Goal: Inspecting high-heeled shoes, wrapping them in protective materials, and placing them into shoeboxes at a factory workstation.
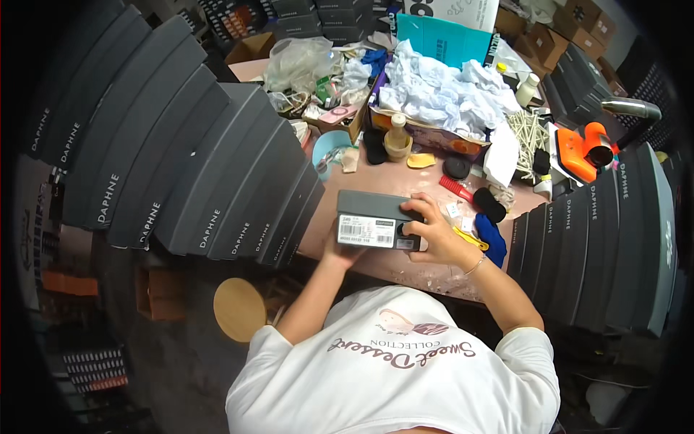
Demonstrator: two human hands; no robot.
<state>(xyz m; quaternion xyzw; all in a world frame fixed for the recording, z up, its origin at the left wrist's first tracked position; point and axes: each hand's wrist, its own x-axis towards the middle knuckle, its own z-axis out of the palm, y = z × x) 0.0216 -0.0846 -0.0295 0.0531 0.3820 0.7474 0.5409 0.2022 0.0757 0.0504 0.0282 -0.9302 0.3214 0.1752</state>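
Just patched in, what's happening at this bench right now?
A person in a white T-shirt stands at a cluttered pink worktable and holds a closed grey shoebox on it with both hands. The left hand supports the box's near end from below, by the white label. The right hand lies over the box's right corner. Tall stacks of the same grey boxes flank the table on both sides, and crumpled white tissue paper is heaped at the back.
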